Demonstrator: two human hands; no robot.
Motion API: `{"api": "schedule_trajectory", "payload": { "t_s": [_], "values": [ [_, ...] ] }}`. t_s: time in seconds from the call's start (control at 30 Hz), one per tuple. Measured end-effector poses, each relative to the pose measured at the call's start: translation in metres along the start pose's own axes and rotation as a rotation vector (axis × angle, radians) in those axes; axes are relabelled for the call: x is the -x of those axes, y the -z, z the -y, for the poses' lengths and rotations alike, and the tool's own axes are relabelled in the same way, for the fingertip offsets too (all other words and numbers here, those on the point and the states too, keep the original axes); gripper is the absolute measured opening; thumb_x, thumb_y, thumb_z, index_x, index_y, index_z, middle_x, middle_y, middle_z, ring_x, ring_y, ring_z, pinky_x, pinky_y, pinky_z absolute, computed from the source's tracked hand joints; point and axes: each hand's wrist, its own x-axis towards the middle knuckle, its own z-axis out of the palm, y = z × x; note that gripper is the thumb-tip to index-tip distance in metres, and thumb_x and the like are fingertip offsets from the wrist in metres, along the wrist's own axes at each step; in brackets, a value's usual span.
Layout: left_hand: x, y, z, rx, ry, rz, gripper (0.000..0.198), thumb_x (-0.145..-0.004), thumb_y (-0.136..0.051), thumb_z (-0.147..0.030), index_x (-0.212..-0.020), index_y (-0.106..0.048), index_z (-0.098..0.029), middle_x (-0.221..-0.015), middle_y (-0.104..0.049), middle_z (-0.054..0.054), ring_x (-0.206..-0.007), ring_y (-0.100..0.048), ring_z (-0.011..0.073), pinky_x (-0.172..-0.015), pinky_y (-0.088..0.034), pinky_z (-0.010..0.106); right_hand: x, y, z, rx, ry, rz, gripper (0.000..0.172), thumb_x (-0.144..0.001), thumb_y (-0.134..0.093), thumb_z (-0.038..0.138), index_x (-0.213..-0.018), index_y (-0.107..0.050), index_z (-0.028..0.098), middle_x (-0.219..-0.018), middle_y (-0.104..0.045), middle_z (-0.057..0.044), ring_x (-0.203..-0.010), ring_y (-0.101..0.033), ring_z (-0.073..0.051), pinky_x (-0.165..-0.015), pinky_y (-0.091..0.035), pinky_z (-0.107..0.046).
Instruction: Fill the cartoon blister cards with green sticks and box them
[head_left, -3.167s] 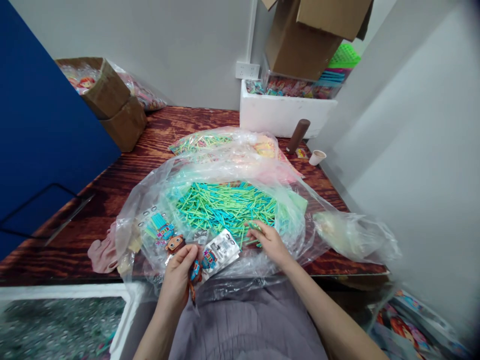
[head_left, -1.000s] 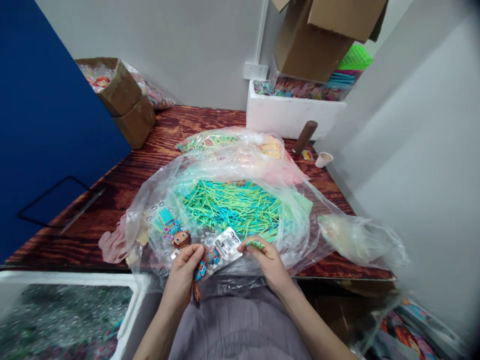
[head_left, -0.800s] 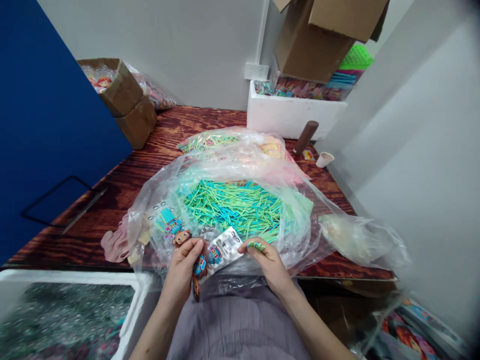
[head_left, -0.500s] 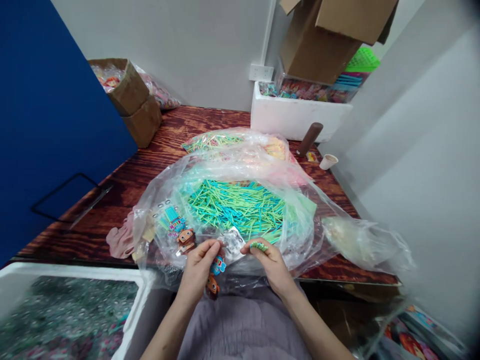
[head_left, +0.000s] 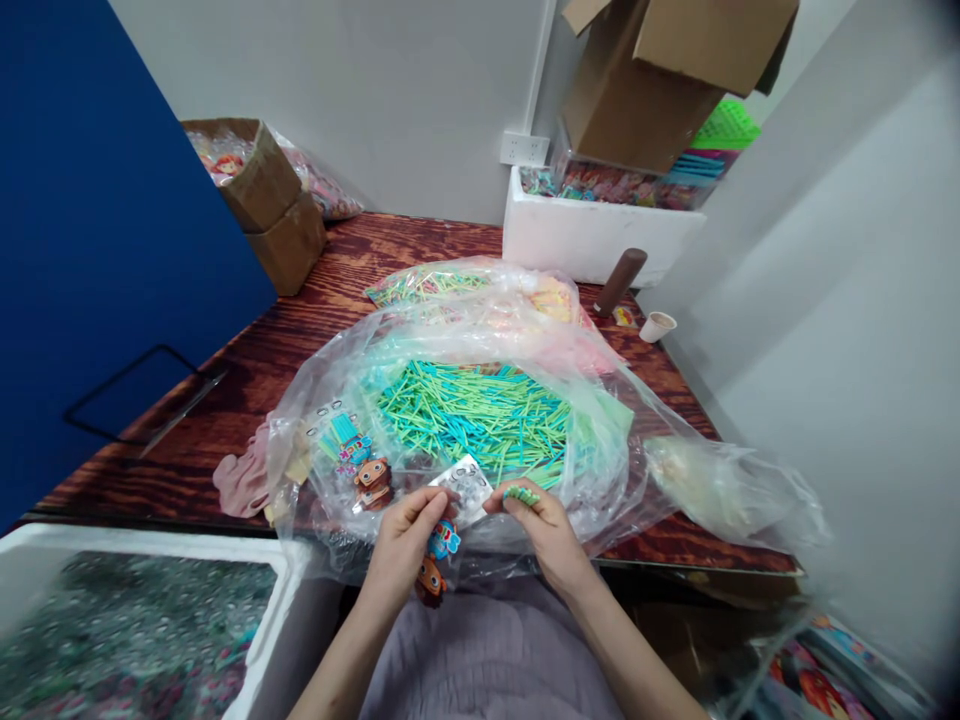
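Observation:
My left hand point(head_left: 405, 538) is closed, thumb against the fingers, on a brown cartoon character piece point(head_left: 430, 580) and a blue piece with lettering point(head_left: 442, 540) that hang below its fingers. Closed too, my right hand point(head_left: 546, 525) grips a small bunch of green and blue sticks point(head_left: 521, 494). A white card with dark printed shapes point(head_left: 469, 488) lies between the hands, its edges near the fingertips of both. Just beyond is an open clear plastic bag point(head_left: 330, 355) with a heap of loose green and blue sticks point(head_left: 480, 415). To the left lies a similar set with a brown character piece point(head_left: 373, 480).
A white foam box point(head_left: 281, 570) stands at lower left, another white foam box point(head_left: 592, 235) at the back right. A brown cylinder point(head_left: 621, 282) and a paper cup point(head_left: 658, 325) are on the right of the wood-patterned table point(head_left: 442, 232). A blue panel point(head_left: 112, 250) borders the left.
My left hand has shifted slightly right, and the hanging pieces have moved with it. More of the white card shows between the hands. My right hand keeps its grip, almost still.

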Motion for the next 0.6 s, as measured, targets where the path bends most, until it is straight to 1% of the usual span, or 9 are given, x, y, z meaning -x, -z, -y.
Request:
{"api": "schedule_trajectory", "payload": {
  "t_s": [0.1, 0.17, 0.27, 0.33, 0.4, 0.47, 0.53, 0.6],
  "values": [
    [0.001, -0.002, -0.002, -0.020, 0.009, 0.023, 0.033, -0.075, -0.069, -0.048, -0.082, -0.075, -0.016, -0.070, -0.067, 0.003, -0.064, -0.057, 0.0156, -0.058, -0.042, 0.022, -0.002, 0.001, -0.002, -0.019, -0.010, -0.007, 0.017, -0.087, -0.063, 0.036, -0.087, -0.070, 0.021, -0.085, -0.072, -0.003, -0.084, -0.065, -0.020, -0.083, -0.048, -0.032],
    [0.001, -0.006, -0.005, -0.041, 0.000, 0.042, 0.033, -0.076, -0.067, -0.048, -0.081, -0.074, -0.016, -0.069, -0.066, 0.002, -0.065, -0.056, 0.0152, -0.059, -0.042, 0.022, -0.006, 0.002, -0.001, -0.086, -0.039, -0.045, 0.018, -0.085, -0.066, 0.037, -0.087, -0.069, 0.020, -0.082, -0.071, -0.003, -0.081, -0.065, -0.019, -0.081, -0.048, -0.031],
    [0.002, -0.013, -0.009, -0.078, -0.022, 0.064, 0.032, -0.076, -0.066, -0.047, -0.078, -0.074, -0.016, -0.069, -0.066, 0.002, -0.067, -0.057, 0.0159, -0.061, -0.042, 0.023, -0.020, 0.005, 0.011, -0.284, -0.089, -0.127, 0.021, -0.078, -0.074, 0.038, -0.087, -0.068, 0.020, -0.077, -0.070, 0.000, -0.075, -0.064, -0.017, -0.077, -0.049, -0.031],
    [0.003, -0.019, -0.010, -0.091, -0.030, 0.078, 0.030, -0.076, -0.067, -0.045, -0.077, -0.074, -0.016, -0.070, -0.066, 0.002, -0.069, -0.058, 0.0164, -0.063, -0.043, 0.023, -0.031, 0.006, 0.025, -0.429, -0.103, -0.143, 0.021, -0.076, -0.077, 0.036, -0.087, -0.067, 0.020, -0.076, -0.070, 0.001, -0.075, -0.065, -0.016, -0.081, -0.050, -0.033],
    [0.003, -0.023, -0.009, -0.078, -0.029, 0.090, 0.028, -0.076, -0.067, -0.044, -0.077, -0.075, -0.017, -0.073, -0.067, 0.003, -0.071, -0.059, 0.0172, -0.065, -0.044, 0.024, -0.040, 0.003, 0.039, -0.553, -0.097, -0.110, 0.017, -0.077, -0.077, 0.031, -0.086, -0.067, 0.020, -0.078, -0.070, 0.001, -0.079, -0.066, -0.016, -0.087, -0.050, -0.035],
    [0.004, -0.026, -0.007, -0.050, -0.012, 0.099, 0.028, -0.076, -0.067, -0.044, -0.079, -0.076, -0.017, -0.074, -0.069, 0.003, -0.072, -0.060, 0.0174, -0.067, -0.045, 0.024, -0.046, -0.001, 0.049, -0.645, -0.092, -0.048, 0.014, -0.078, -0.076, 0.027, -0.087, -0.068, 0.021, -0.080, -0.071, 0.001, -0.084, -0.068, -0.017, -0.095, -0.048, -0.038],
    [0.005, -0.027, -0.006, -0.020, 0.017, 0.115, 0.030, -0.076, -0.068, -0.045, -0.081, -0.077, -0.017, -0.073, -0.069, 0.003, -0.071, -0.060, 0.0167, -0.066, -0.046, 0.024, -0.048, -0.008, 0.054, -0.698, -0.105, 0.005, 0.014, -0.078, -0.076, 0.026, -0.089, -0.068, 0.022, -0.085, -0.073, 0.001, -0.090, -0.069, -0.018, -0.100, -0.046, -0.040],
    [0.006, -0.028, -0.004, 0.019, 0.055, 0.133, 0.032, -0.076, -0.069, -0.046, -0.081, -0.077, -0.016, -0.071, -0.070, 0.004, -0.068, -0.060, 0.0159, -0.064, -0.046, 0.024, -0.046, -0.013, 0.053, -0.723, -0.133, 0.024, 0.014, -0.078, -0.076, 0.027, -0.089, -0.067, 0.022, -0.087, -0.074, 0.001, -0.095, -0.069, -0.019, -0.103, -0.043, -0.041]
  ]
}}
